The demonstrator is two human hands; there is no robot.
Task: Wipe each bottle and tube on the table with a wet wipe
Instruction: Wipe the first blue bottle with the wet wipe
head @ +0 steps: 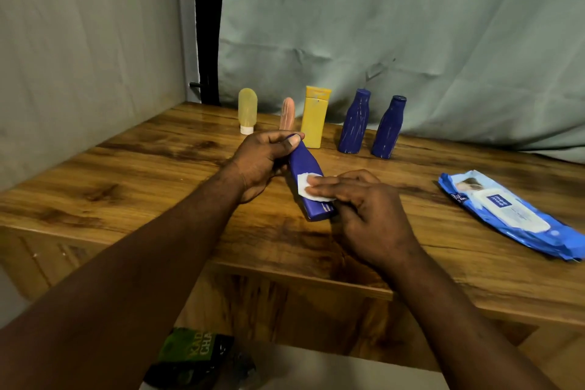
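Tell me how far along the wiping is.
Done: nothing visibly finished. In hand: left hand grips a blue bottle, right hand presses the wet wipe on its body. Left: two streaked blue bottles, yellow bottle, peach tube and translucent yellow tube stand behind.

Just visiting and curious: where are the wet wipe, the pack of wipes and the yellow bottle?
wet wipe (303, 185): head view, white corner beside the fingertips.
pack of wipes (511, 213): head view, its white lid flap.
yellow bottle (315, 120): head view, middle of its body.
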